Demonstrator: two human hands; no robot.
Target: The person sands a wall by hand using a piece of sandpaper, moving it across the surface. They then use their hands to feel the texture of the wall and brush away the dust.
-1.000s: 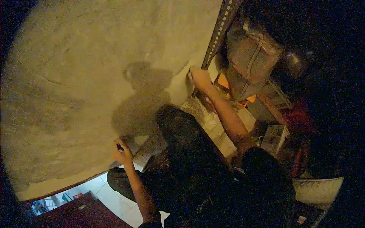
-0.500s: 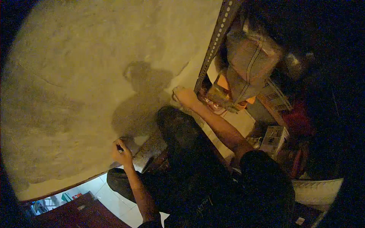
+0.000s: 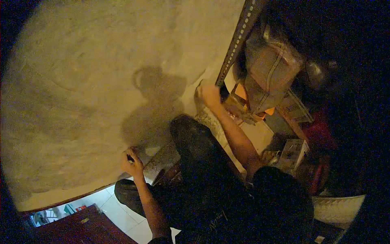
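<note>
My left hand (image 3: pixel 131 163) is closed around a small dark object, held against the lower part of the rough plastered wall (image 3: pixel 89 73). My right hand (image 3: pixel 209 94) is pressed against the wall right beside the perforated metal shelf post (image 3: pixel 237 40); whether it holds anything is unclear. My arms reach out from a dark shirt, and my dark-clad knee (image 3: pixel 195 138) rises between them. My shadow falls on the wall between the two hands.
A metal rack at right holds a wrapped grey bundle (image 3: pixel 270 69), orange items (image 3: pixel 240 92) and boxes. A small white box (image 3: pixel 293 151) lies lower right. White floor tiles (image 3: pixel 118 211) and a dark red piece of furniture (image 3: pixel 77 229) show below. The surroundings are dim.
My right hand dropped down the wall beside the post half a second ago, then rose back up to the post. My left hand stayed in place.
</note>
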